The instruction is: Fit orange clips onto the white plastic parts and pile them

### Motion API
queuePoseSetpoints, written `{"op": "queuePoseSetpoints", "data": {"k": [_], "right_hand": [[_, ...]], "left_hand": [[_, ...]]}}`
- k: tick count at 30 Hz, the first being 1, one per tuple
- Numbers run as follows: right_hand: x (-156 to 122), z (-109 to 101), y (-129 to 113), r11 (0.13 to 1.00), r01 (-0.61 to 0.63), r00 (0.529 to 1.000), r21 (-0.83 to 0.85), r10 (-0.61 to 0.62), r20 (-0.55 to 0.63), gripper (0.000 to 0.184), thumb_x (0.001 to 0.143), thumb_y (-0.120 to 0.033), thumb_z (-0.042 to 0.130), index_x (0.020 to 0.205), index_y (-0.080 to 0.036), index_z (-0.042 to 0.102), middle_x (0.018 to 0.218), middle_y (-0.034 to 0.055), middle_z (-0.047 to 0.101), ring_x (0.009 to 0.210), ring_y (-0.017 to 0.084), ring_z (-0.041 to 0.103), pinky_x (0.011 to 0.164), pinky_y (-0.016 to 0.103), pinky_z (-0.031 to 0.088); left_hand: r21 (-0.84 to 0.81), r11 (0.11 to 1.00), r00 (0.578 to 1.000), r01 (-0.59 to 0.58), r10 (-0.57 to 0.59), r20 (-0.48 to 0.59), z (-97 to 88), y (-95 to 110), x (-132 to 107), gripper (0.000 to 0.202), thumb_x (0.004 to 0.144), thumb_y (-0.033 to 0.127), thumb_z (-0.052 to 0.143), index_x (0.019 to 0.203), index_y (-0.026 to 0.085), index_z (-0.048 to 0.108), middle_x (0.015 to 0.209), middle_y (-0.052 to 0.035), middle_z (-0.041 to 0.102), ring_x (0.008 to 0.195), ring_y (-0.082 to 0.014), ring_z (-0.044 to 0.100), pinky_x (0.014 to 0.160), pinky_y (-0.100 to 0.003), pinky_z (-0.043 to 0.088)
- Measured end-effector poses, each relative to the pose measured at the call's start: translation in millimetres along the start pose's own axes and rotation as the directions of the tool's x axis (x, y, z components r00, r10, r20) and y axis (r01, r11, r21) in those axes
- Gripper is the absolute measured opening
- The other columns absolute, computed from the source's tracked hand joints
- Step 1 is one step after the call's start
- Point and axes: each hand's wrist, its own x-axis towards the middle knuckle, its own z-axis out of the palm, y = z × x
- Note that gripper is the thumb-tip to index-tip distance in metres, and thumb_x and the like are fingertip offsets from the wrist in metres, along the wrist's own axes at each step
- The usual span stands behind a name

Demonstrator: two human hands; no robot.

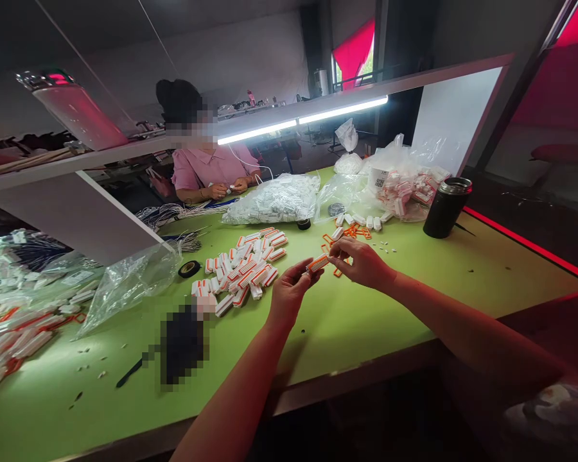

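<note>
My left hand (293,283) is closed on the near end of a white plastic connector with an orange insert (318,262), held a little above the green table. The fingers of my right hand (361,262) pinch the other end of that same connector. A pile of similar white and orange connectors (243,268) lies to the left of my left hand. Just beyond my right hand are loose orange frames (356,232) and several white connector housings (369,222). Fingertips partly cover the held piece, so its ends are hidden.
A black bottle (446,208) stands at the right. Bulging plastic bags (274,200) of white parts line the back. Black tape (189,269) and a clear bag (130,285) lie left. A co-worker (216,168) sits opposite, under a shelf with a lit tube (341,110).
</note>
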Motion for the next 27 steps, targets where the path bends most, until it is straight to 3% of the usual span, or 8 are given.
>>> {"op": "queuePoseSetpoints", "data": {"k": [9, 27], "right_hand": [[-1.4, 0.9, 0.8, 0.999, -0.01, 1.0, -0.041, 0.01, 0.006, 0.003, 0.087, -0.02, 0.059, 0.085, -0.018, 0.06, 0.083, 0.0034, 0.063, 0.07, 0.013, 0.058, 0.069, 0.026, 0.046], [-3.0, 1.0, -4.9, 0.993, 0.024, 0.999, -0.114, -0.026, -0.021, 0.007, 0.09, -0.019, 0.056, 0.085, -0.018, 0.061, 0.083, 0.0037, 0.065, 0.069, 0.012, 0.06, 0.068, 0.024, 0.046]], "left_hand": [[-0.043, 0.998, 0.999, 0.055, -0.054, 0.005, -3.6, -2.0, 1.8, 0.048, 0.059, 0.033, 0.088, 0.102, 0.015, 0.073, 0.095, -0.0079, 0.078, 0.091, -0.0252, 0.074, 0.101, -0.047, 0.051], [-0.013, 1.0, 0.999, -0.018, 0.018, -0.029, -1.2, -1.3, 0.8, 0.042, 0.061, 0.031, 0.085, 0.098, 0.016, 0.074, 0.089, -0.0051, 0.077, 0.082, -0.0233, 0.075, 0.098, -0.048, 0.053]]}}
